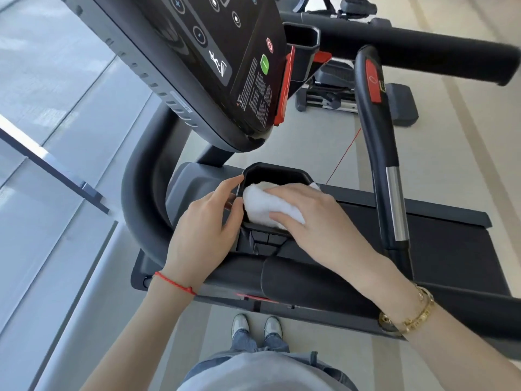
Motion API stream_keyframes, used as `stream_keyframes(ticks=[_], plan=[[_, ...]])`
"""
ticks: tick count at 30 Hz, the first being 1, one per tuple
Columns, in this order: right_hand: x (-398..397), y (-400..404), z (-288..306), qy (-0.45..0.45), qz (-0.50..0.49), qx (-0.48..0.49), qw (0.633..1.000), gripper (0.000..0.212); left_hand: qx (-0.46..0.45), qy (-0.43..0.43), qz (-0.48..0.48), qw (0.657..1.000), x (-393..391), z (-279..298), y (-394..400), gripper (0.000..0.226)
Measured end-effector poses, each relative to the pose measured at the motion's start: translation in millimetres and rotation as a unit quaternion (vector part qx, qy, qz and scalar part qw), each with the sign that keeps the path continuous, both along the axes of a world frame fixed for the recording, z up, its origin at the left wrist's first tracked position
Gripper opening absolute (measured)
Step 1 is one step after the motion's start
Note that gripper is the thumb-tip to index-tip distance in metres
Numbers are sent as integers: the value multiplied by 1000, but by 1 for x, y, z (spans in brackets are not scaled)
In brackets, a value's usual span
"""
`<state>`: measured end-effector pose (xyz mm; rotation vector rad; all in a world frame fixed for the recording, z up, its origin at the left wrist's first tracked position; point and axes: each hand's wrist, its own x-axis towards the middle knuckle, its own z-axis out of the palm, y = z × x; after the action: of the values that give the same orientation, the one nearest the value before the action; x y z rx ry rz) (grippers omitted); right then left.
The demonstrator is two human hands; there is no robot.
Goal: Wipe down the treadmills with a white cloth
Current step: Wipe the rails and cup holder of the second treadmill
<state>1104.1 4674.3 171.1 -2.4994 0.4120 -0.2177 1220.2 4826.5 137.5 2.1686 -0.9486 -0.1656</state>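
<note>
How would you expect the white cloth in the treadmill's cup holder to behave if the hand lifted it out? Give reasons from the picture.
The white cloth looks soft: it bunches under the right hand, so it would probably droop. Its fluffy, towel-like surface suggests it is light and unlikely to slip.

A white cloth (263,203) is noted in a black tray (275,172). A green button (265,64) and a red wrist cord (174,283) are recorded.
</note>
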Motion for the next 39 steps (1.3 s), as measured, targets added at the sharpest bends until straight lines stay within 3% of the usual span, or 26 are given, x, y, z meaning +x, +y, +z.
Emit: stream_keyframes(ticks=[5,13,23,32,35,39], plan=[[-31,15,-7,-5,-25,-130,991,59,20,-27,-15,999,-6,3,2,42],[-16,-4,-16,-29,-119,52,991,54,22,-15,-7,1000,-11,3,5,45],[-27,2,-25,-17,-131,110,985,47,20,-18,2,1000,-11,1,3,43],[-14,-17,-25,-37,-146,79,985,42,25,-33,19,999,-13,1,3,43],[-1,-23,-22,-52,-134,22,989,43,24,-43,36,998,-13,0,3,42],[26,-41,-14,-7,-76,-55,996,42,25,-60,61,996,-14,-2,3,41]])
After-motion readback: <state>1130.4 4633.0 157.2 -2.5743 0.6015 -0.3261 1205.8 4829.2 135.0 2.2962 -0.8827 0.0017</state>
